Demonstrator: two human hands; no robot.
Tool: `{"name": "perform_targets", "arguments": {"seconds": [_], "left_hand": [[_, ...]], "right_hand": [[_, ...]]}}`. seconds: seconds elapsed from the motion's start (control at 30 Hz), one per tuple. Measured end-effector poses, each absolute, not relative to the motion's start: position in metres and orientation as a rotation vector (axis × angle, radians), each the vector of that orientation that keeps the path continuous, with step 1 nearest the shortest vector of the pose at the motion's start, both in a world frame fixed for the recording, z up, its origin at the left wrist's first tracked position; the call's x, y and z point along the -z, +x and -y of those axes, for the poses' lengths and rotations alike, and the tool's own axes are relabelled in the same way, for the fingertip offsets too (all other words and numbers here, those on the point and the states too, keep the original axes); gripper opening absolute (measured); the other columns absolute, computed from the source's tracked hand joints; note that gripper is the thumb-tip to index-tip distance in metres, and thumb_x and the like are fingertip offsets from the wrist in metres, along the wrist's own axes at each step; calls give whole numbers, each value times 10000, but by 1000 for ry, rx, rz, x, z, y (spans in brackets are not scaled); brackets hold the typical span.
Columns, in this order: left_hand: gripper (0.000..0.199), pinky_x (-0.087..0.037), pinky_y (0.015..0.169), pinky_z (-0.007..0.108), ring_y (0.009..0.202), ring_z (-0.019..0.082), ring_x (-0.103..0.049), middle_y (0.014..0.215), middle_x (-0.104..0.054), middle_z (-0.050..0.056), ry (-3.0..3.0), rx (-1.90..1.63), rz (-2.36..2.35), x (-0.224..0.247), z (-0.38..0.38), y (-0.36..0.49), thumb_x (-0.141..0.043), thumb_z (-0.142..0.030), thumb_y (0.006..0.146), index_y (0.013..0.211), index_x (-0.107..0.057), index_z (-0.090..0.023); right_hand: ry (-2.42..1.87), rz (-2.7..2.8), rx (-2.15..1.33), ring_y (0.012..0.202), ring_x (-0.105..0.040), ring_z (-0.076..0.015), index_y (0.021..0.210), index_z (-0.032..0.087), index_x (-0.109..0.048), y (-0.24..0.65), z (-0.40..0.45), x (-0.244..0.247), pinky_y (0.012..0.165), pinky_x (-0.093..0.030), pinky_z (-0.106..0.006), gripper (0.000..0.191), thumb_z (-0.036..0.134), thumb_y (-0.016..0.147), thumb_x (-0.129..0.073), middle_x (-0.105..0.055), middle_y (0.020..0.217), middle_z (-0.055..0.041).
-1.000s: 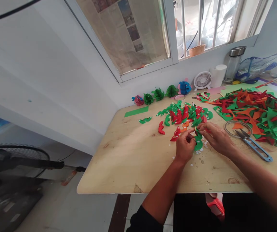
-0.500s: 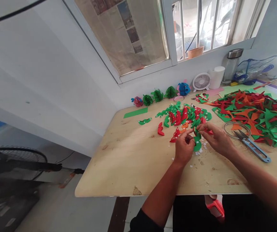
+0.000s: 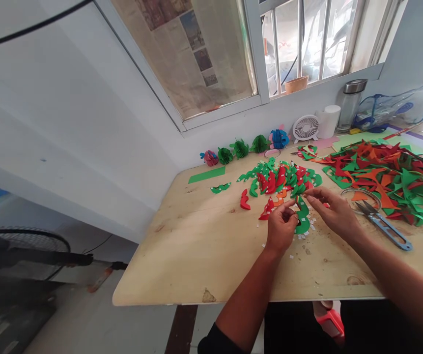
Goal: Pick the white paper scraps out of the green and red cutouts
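My left hand (image 3: 282,223) pinches a wavy green paper cutout (image 3: 303,216) with small white squares on it, held upright over the table. Just right of its upper end is my right hand (image 3: 327,206), thumb and forefinger pressed together; anything between those fingertips is too small to make out. Beyond the hands lies a heap of similar red and green cutouts (image 3: 281,176), many with white squares. A red cutout (image 3: 267,209) rests left of my fingers. Tiny white paper bits (image 3: 303,236) are scattered below the cutout.
Blue-handled thread snips (image 3: 390,228) lie by a clear tape ring (image 3: 362,196) on the right. Behind them spreads a pile of paper scraps (image 3: 384,172). Folded paper figures (image 3: 239,148), a small white fan (image 3: 306,129) and a glass bottle (image 3: 351,105) line the wall.
My right hand has drawn slightly right, away from the cutout's top. The left hand keeps hold of the green cutout, more of which now shows. The whole view has shifted slightly.
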State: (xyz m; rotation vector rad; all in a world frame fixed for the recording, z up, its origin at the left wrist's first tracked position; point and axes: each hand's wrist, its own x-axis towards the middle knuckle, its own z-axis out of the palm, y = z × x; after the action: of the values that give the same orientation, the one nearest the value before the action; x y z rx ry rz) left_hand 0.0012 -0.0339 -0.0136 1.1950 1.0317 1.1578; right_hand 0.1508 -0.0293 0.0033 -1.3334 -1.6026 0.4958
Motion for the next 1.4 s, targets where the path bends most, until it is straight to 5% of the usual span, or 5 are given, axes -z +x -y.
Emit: {"name": "perform_targets", "arguments": {"seconds": [1.4], "left_hand": [[419, -430, 570, 186, 582, 70, -492, 665, -514, -27, 1218, -1136, -912, 17, 33, 3, -634, -191, 671, 1089, -633, -161]], "right_hand": [[-1307, 1545, -629, 614, -568, -157, 778, 211, -620, 151, 31, -12, 542, -454, -270, 236, 436, 809, -555, -636, 690, -16]]}}
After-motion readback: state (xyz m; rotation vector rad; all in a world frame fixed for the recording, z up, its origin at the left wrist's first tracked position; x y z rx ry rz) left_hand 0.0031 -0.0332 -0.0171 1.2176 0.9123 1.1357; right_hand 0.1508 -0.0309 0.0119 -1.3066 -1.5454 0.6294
